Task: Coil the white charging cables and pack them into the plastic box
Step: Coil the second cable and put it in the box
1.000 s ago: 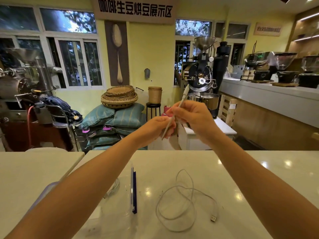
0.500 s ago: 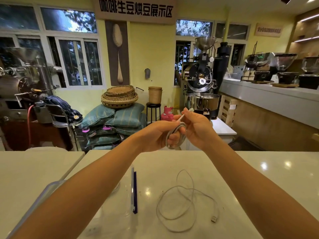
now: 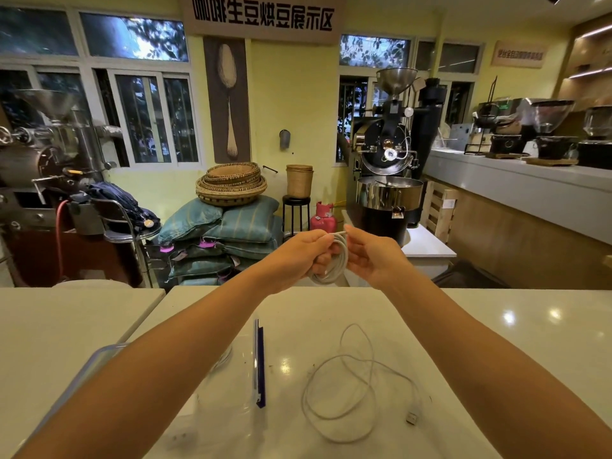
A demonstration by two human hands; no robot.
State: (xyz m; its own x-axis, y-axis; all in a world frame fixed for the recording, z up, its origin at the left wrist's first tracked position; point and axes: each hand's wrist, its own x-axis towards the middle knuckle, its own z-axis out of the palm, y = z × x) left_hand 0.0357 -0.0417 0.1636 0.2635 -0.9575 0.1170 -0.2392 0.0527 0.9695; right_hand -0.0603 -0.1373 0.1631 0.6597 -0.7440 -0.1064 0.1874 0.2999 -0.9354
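Currently: coiling step, nearly closed off.
Plastic box lower left; left hand grips the tight white coil, right hand pinches its free end. Risk: a slackened grip lets springy loops unwind. Second cable lies loosely looped on the surface, right of the box.

White coil — left hand, right hand

The wall banner reads "咖啡生豆烘豆展示区".

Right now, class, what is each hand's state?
Left hand: closed on the coiled white cable.
Right hand: closed, pinching that cable's top end.
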